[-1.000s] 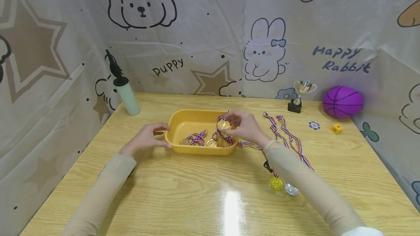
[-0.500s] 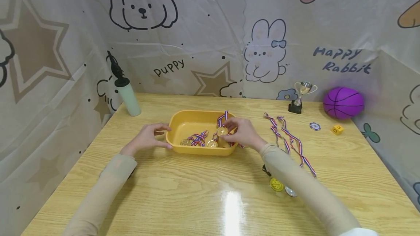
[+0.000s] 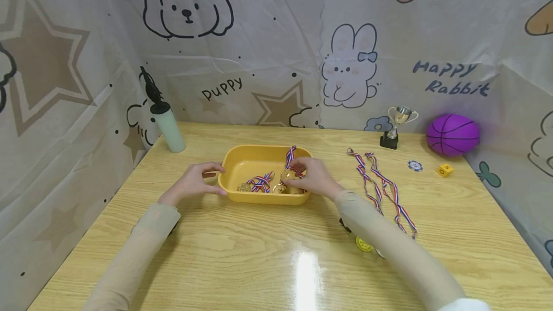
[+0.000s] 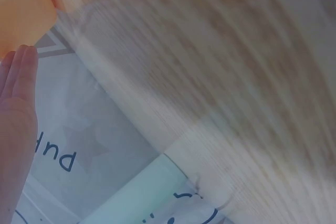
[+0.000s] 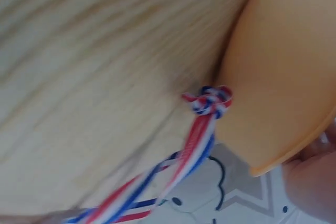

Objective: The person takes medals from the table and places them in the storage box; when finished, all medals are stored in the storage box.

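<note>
My right hand (image 3: 314,176) reaches over the right end of a yellow plastic tub (image 3: 255,197) and pinches a gold medal (image 3: 287,175) inside it. Part of that medal's red, white and blue ribbon (image 3: 290,153) rises over the back rim. Two more gold medals lie on the tub floor, one at the left (image 3: 244,187) beside a bunched ribbon (image 3: 261,182), one near the front wall (image 3: 279,188). At the tub's left end my left hand (image 3: 192,182) touches the rim with spread thumb and fingers; straight fingers (image 4: 23,72) show in the left wrist view.
Right of the tub lie ribbons (image 3: 390,186), a yellow medal (image 3: 364,244) and a black object (image 3: 344,225), partly under the right forearm. A knotted ribbon (image 5: 210,100) lies against the tub's outside. Behind stand a green pump (image 3: 170,131), trophy (image 3: 393,128), purple ball (image 3: 452,135) and yellow cube (image 3: 444,170).
My right hand has moved slightly left and lower into the tub with the gold medal, drawing its ribbon along. The left hand and the tub keep their places.
</note>
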`<action>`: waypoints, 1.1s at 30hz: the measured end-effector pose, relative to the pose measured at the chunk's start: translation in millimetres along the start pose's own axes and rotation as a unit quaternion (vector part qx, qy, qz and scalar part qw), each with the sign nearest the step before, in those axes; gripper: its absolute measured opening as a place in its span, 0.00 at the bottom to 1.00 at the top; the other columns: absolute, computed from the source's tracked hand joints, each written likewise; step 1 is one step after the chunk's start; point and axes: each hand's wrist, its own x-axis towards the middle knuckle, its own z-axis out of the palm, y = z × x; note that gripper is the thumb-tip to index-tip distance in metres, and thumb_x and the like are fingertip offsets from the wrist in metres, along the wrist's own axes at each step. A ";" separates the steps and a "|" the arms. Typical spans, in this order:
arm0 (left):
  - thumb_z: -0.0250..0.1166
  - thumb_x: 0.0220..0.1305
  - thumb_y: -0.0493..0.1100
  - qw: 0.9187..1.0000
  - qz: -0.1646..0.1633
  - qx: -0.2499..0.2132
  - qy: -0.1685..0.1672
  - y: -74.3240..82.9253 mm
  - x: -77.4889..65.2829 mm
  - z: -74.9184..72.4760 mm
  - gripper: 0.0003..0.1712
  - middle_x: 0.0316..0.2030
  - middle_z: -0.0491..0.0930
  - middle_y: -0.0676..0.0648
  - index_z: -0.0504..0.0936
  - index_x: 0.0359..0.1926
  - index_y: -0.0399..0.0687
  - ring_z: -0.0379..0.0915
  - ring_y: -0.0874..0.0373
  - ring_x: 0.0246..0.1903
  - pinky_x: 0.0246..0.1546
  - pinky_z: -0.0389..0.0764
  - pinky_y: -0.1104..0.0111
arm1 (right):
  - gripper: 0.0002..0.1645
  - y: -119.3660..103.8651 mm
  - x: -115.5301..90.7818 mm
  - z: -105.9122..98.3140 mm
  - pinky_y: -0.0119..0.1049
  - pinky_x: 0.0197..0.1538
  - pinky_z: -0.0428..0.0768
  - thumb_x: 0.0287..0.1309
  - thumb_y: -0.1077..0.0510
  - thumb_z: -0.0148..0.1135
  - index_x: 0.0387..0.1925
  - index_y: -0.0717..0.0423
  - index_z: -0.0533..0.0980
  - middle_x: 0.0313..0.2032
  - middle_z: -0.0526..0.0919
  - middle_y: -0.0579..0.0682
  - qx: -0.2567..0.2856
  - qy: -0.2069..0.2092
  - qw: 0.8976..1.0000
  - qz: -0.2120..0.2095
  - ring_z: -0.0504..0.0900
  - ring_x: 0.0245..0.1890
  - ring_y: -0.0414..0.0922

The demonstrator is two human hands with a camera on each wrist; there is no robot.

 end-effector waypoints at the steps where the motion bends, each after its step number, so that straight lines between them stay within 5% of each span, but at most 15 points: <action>1: 0.81 0.38 0.48 1.000 -0.002 -0.001 0.001 -0.1 0.2 0.0 0.36 0.61 0.72 0.37 0.79 0.50 0.40 0.67 0.41 0.63 0.60 0.76 0.55 | 0.26 -2.1 1.2 0.1 0.37 0.42 0.82 0.47 0.50 0.74 0.45 0.60 0.79 0.37 0.84 0.52 -0.009 -0.005 1.000 0.007 0.82 0.37 0.47; 10: 0.81 0.39 0.49 1.000 -0.001 -0.005 -0.001 1.4 0.5 0.1 0.37 0.63 0.71 0.36 0.79 0.50 0.39 0.66 0.41 0.64 0.60 0.75 0.54 | 0.21 -9.5 12.5 -3.6 0.39 0.41 0.81 0.48 0.47 0.73 0.38 0.56 0.80 0.36 0.85 0.50 -0.105 -0.023 0.994 0.027 0.81 0.36 0.45; 18: 0.81 0.39 0.48 1.000 -0.003 -0.001 0.001 1.9 -0.2 -0.7 0.36 0.62 0.71 0.36 0.79 0.50 0.39 0.66 0.41 0.63 0.60 0.75 0.54 | 0.15 -9.8 10.3 0.7 0.38 0.38 0.80 0.50 0.48 0.71 0.35 0.53 0.80 0.35 0.85 0.46 -0.156 -0.094 0.983 0.001 0.80 0.34 0.42; 28: 0.81 0.39 0.49 1.000 0.000 0.004 -0.001 0.3 -0.7 -0.2 0.36 0.62 0.72 0.37 0.79 0.50 0.41 0.67 0.41 0.63 0.60 0.75 0.54 | 0.14 -6.3 11.1 -1.9 0.38 0.43 0.82 0.51 0.53 0.71 0.37 0.57 0.80 0.35 0.85 0.49 -0.118 -0.121 0.986 -0.010 0.82 0.36 0.43; 33: 0.81 0.38 0.49 1.000 0.001 0.001 -0.002 0.4 -0.6 -0.1 0.36 0.60 0.73 0.37 0.79 0.50 0.41 0.68 0.41 0.62 0.60 0.75 0.54 | 0.21 -9.3 7.7 -12.5 0.39 0.44 0.83 0.50 0.54 0.72 0.45 0.60 0.80 0.38 0.85 0.55 -0.089 -0.125 0.988 -0.012 0.82 0.37 0.45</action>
